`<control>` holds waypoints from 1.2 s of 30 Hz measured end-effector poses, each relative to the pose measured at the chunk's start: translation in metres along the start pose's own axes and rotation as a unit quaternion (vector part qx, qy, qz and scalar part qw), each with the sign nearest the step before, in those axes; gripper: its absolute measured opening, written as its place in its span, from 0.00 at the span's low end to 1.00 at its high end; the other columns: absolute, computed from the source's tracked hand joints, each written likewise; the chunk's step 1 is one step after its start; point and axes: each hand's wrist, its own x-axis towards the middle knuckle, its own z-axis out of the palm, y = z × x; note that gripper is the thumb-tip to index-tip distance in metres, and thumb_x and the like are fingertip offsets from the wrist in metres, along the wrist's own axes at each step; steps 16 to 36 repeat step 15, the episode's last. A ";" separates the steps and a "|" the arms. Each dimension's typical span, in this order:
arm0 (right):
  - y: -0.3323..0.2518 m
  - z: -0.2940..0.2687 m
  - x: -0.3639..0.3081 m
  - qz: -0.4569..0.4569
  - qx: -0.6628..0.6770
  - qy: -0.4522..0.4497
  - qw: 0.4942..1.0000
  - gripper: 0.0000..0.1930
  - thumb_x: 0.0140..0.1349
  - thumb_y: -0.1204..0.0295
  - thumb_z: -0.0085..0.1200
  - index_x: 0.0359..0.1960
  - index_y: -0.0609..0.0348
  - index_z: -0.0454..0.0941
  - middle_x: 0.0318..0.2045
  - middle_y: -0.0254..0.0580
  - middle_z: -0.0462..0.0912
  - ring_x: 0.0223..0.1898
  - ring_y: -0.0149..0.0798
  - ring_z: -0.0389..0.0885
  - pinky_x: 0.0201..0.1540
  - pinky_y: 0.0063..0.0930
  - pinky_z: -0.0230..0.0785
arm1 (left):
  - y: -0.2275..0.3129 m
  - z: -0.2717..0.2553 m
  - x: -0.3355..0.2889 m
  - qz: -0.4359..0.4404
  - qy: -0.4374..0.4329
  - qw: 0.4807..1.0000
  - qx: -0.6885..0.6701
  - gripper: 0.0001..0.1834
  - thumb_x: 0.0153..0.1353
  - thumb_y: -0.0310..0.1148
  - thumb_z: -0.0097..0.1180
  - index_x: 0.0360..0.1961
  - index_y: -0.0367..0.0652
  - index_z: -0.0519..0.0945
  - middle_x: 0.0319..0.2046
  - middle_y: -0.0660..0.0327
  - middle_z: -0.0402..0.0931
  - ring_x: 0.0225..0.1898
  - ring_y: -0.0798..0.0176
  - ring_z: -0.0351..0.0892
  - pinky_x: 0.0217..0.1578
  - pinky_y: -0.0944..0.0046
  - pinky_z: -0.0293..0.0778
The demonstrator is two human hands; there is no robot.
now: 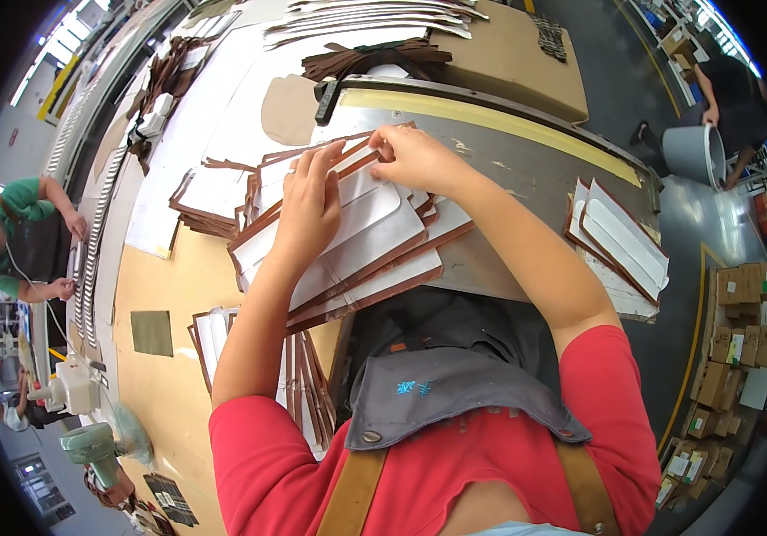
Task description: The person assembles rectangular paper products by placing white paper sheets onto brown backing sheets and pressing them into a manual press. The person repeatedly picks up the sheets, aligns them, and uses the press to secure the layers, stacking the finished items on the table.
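Observation:
A stack of white panels with brown edges (347,255) lies fanned out on the metal-topped bench in front of me. My left hand (310,205) is on the upper panel, its fingers bent over the far brown edge and the thumb beside them. To its right, my right hand (414,161) pinches the same far edge with curled fingers. The fingertips partly hide the edge strip. More brown-edged panels (213,201) lie to the left of the stack. Another pile (307,384) lies beneath my left forearm, partly covered by it.
A few white panels (620,237) rest at the bench's right end. A metal bar with yellow tape (490,121) runs along the far side. A green desk fan (88,444) stands lower left. One person (26,232) works at left; another carries a grey bucket (694,154) at right.

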 end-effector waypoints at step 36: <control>0.100 -0.149 -0.090 0.145 0.160 0.202 0.955 0.06 0.60 0.76 0.52 0.38 0.56 0.73 0.25 0.31 0.75 0.28 0.21 0.71 0.27 0.14 0.63 | -0.015 -0.014 0.089 -0.060 -0.090 0.993 -0.040 0.16 0.68 0.38 0.41 0.52 0.43 0.71 0.44 0.52 0.76 0.45 0.59 0.76 0.52 0.61 0.68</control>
